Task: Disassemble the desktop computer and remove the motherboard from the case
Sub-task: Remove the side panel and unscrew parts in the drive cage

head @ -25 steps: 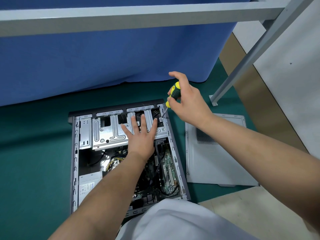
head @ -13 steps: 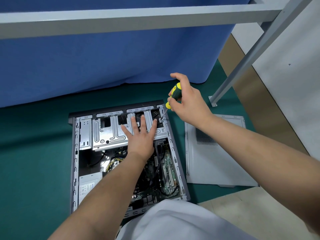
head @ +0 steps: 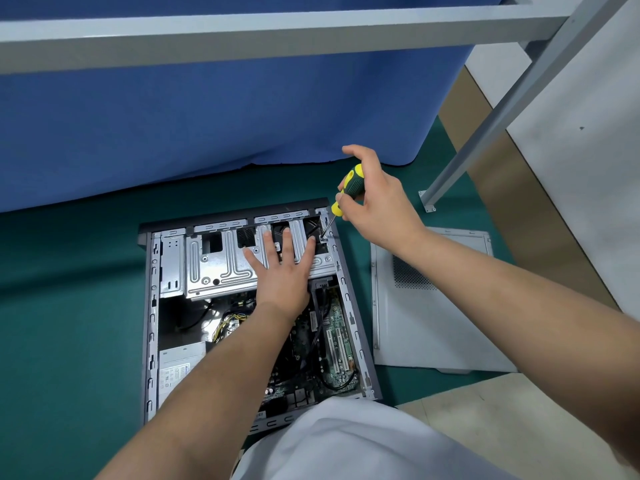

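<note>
Computer case: lies on its side, open face up, on a green floor mat, in front of a hanging blue cloth. Motherboard: green, seated in the case's lower right area, partly hidden by the left forearm. Drive cage: silver stamped metal, spans the far end of the case. Power supply: lower left corner, labelled. Left hand: palm down, fingers straight and spread, pressing flat on the drive cage, holding nothing. Right hand: fingers and thumb curled round the handle of a screwdriver, yellow and green; its shaft slants down to the case's far right corner, just beside the left fingertips. Side panel: grey, vented, flat on the mat just right of the case. Metal frame: grey bars overhead.
</note>
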Available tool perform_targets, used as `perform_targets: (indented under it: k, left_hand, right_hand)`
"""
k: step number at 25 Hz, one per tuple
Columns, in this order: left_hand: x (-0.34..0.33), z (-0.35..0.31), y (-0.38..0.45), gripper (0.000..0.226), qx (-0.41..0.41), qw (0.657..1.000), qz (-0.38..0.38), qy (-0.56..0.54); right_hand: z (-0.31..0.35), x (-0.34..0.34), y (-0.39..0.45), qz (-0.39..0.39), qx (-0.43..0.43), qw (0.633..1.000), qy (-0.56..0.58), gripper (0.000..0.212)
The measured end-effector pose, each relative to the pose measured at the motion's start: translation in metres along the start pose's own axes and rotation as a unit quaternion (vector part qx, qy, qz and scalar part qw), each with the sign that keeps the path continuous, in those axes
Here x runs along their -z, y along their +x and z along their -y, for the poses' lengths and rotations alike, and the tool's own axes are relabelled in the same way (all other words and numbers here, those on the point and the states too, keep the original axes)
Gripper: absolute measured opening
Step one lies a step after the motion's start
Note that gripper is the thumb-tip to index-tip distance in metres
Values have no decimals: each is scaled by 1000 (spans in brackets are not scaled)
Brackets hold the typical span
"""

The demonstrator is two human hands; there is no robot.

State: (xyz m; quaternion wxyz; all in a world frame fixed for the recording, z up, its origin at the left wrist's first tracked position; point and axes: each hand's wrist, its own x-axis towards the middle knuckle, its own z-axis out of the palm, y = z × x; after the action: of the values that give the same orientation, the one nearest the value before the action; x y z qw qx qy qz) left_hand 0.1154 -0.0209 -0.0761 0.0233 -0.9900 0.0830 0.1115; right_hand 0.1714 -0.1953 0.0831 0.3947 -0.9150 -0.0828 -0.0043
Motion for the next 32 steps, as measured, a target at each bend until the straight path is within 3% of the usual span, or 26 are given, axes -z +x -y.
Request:
perform_targets:
  k: [12,15,17,19,22,24,27,32]
  left_hand:
    - [10,3,-4,106,-6,999,48,-16]
    - [19,7,-7,111,-19,994,84,-64]
    - [31,17,-6,108,-29,979,111,-169]
    - [47,29,-6,96,-6,927,104,-360]
    - [62,34,-11,67,70,770,15,-634]
    - [69,29,-17,51,87,699,-1,-710]
    - [69,23,-20,29,91,631,-17,-770]
    - [65,22,-25,16,71,593,-2,-802]
  right_hand:
    - [0,5,1,-28,6,999,43,59]
    - [0,11,0,-50,2,997,62,57]
    - [0,14,-2,-70,-9,992,101,55]
    - [0,16,-4,-89,-28,985,143,54]
    - [1,17,-8,-109,-67,975,184,52]
    - [3,15,-11,-115,-86,966,214,51]
    - [6,12,-15,-120,-101,958,241,50]
    - [9,12,-24,-128,-119,952,252,47]
